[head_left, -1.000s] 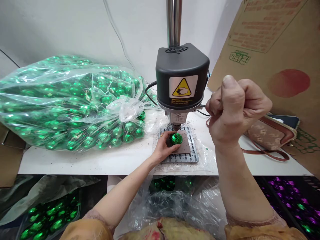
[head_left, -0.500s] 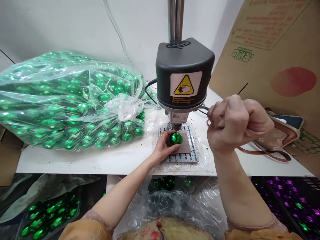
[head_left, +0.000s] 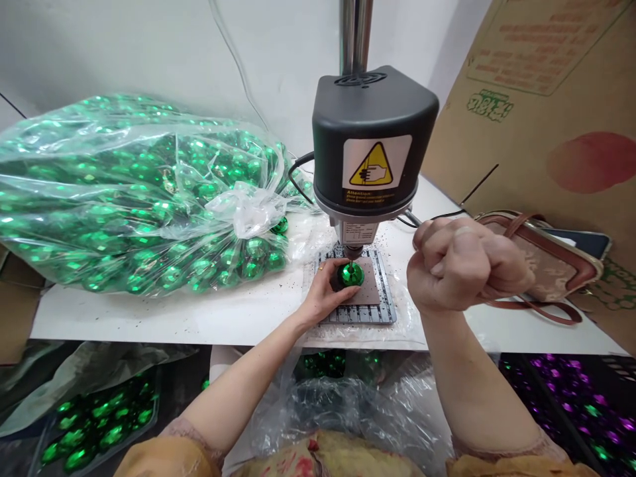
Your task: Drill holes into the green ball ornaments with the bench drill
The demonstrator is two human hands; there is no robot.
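Currently, my left hand [head_left: 324, 291] holds a shiny, faceted green ball [head_left: 353, 274] on a flat brownish pad [head_left: 368, 289], under a black-housed drill press [head_left: 375, 119] — its bit seems to meet the ball's top. My right hand [head_left: 462, 265] is a tight fist; anything inside is hidden. I judge this ball half-worked; similar green balls [head_left: 171, 275] fill a knotted clear plastic bag [head_left: 251, 209], finished or waiting, I can't tell. The yellow-triangle warning label [head_left: 376, 169] reads "Attention:" — finer print blurs. Red and green print on the brown cardboard box [head_left: 511, 149] is illegible.
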